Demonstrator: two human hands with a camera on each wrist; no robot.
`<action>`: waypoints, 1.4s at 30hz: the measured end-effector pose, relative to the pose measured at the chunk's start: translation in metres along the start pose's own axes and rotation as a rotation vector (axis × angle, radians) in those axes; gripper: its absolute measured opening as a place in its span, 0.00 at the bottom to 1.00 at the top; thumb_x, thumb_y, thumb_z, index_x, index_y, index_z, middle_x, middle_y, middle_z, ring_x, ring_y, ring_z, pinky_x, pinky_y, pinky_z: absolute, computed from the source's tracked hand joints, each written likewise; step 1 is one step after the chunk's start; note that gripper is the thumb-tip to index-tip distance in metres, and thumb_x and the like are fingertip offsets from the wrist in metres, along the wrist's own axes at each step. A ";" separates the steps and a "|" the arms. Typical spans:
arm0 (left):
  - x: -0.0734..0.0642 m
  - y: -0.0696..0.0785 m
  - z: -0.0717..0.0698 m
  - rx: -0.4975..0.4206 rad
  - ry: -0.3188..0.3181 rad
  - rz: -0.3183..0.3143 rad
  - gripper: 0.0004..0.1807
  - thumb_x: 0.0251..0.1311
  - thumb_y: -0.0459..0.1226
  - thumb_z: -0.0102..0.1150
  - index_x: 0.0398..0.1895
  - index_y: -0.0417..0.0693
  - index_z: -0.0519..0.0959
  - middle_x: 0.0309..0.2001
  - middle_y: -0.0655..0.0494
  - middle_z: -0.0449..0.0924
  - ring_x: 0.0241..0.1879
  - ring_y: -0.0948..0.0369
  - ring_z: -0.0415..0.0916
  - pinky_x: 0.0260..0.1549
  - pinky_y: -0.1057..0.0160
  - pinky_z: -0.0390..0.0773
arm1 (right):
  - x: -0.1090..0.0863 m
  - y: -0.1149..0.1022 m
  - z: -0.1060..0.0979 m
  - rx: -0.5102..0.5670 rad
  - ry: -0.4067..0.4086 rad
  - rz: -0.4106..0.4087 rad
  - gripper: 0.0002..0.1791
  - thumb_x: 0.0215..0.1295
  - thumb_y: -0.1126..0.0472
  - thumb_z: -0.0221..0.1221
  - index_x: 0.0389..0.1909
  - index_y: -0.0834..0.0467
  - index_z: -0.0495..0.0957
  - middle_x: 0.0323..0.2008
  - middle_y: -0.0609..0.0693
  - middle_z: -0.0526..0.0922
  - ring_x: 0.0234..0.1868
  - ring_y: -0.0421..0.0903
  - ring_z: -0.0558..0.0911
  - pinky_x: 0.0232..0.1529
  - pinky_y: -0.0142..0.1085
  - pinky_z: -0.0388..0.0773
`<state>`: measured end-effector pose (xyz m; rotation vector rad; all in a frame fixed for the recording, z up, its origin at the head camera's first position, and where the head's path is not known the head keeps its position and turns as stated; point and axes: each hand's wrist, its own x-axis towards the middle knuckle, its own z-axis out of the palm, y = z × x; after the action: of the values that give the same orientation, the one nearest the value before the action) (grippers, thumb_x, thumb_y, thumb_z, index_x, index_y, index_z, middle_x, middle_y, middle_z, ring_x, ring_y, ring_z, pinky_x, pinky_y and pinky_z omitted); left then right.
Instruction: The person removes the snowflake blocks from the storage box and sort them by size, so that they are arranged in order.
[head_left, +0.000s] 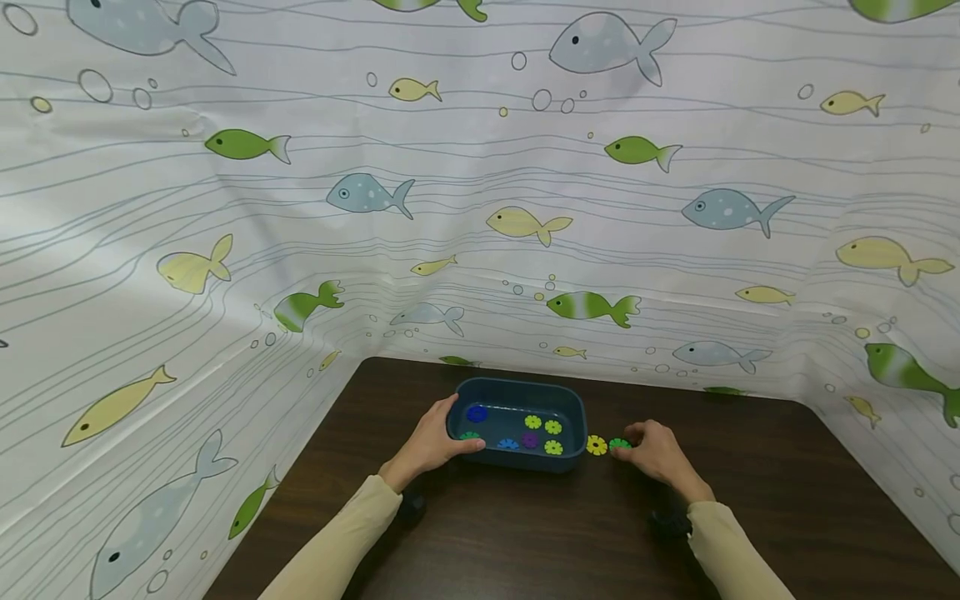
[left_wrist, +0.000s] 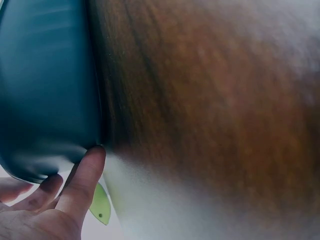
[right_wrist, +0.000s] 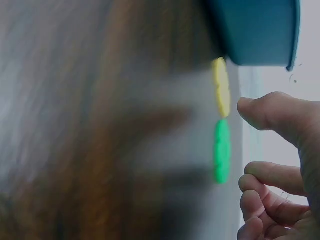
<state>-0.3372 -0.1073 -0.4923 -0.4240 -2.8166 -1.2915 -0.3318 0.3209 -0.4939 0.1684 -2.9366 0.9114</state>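
A dark blue plastic bin sits on the table, gripped at its left end by my left hand, thumb over the front rim. In the left wrist view, fingertips press against the bin's wall. Inside lie several flower-shaped discs: yellow-green, blue, green and a purple disc. Right of the bin, a yellow disc and a green disc lie side by side. My right hand hovers by the green disc, thumb and fingers apart, with nothing held in the right wrist view.
The dark wooden table extends toward me and to both sides. A white sheet printed with fish rises behind the table and along its sides. Dark shapes show under both wrists.
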 end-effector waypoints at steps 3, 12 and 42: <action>-0.001 0.000 -0.002 0.000 -0.001 0.002 0.63 0.58 0.62 0.78 0.86 0.38 0.57 0.83 0.32 0.61 0.80 0.33 0.65 0.75 0.27 0.69 | -0.001 -0.010 -0.001 0.014 0.017 -0.006 0.33 0.66 0.52 0.75 0.62 0.73 0.82 0.57 0.69 0.85 0.54 0.63 0.86 0.54 0.59 0.87; 0.001 -0.001 -0.006 -0.005 0.010 0.006 0.63 0.58 0.60 0.78 0.87 0.38 0.57 0.83 0.33 0.62 0.80 0.34 0.65 0.76 0.28 0.69 | 0.002 -0.052 -0.005 0.036 0.096 -0.083 0.32 0.69 0.51 0.73 0.62 0.71 0.82 0.55 0.67 0.85 0.51 0.58 0.85 0.51 0.54 0.89; -0.003 0.000 0.000 -0.030 -0.006 0.001 0.62 0.59 0.59 0.78 0.86 0.38 0.57 0.82 0.33 0.63 0.78 0.36 0.67 0.75 0.28 0.70 | 0.040 -0.164 0.061 0.038 -0.033 -0.264 0.27 0.65 0.56 0.77 0.58 0.69 0.86 0.51 0.64 0.87 0.46 0.53 0.84 0.54 0.51 0.88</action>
<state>-0.3337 -0.1079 -0.4924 -0.4311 -2.8044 -1.3353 -0.3531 0.1489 -0.4485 0.5627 -2.8340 0.9310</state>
